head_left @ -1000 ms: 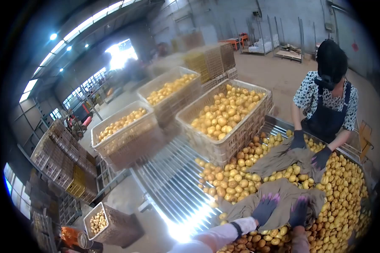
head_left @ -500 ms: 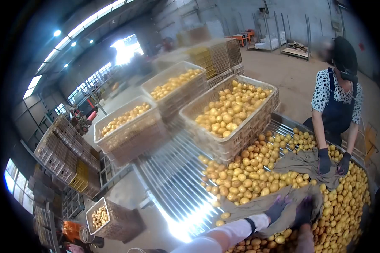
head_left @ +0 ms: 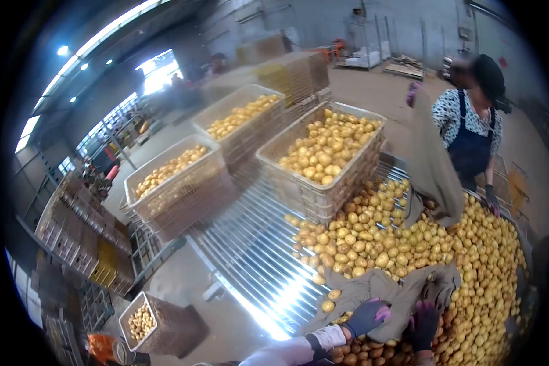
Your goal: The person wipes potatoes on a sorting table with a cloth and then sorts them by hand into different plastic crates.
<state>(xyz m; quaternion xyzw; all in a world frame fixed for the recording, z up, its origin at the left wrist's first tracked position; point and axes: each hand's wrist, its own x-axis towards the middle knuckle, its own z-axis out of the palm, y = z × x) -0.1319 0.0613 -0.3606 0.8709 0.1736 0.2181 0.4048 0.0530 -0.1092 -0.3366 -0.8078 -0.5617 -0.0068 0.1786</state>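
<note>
A grey-brown cloth (head_left: pixel 409 299) lies rumpled over a heap of yellow potatoes (head_left: pixel 372 241). My left hand (head_left: pixel 367 318), in a dark glove with pink-purple fingertips, rests on the cloth's near left part, its fingers stretched to the right. Beside it, at the near edge of the cloth, is my right hand (head_left: pixel 424 324) in a similar glove, fingers apart. Neither hand visibly grips the cloth. Across the heap, a co-worker (head_left: pixel 476 122) holds up a second grey-brown cloth (head_left: pixel 432 161) with one raised gloved hand; the other hand is low near the potatoes.
A crate of potatoes (head_left: pixel 320 183) stands on the metal roller table (head_left: pixel 250 244). Two more potato-filled crates (head_left: pixel 174 192) (head_left: pixel 244 131) stand behind and left. On the floor is a smaller potato bin (head_left: pixel 165 326). Stacked crates (head_left: pixel 82 235) rise at the far left.
My hands have drawn back toward me over the cloth. The co-worker has lifted the second cloth off the potatoes with one hand. The view has shifted slightly.
</note>
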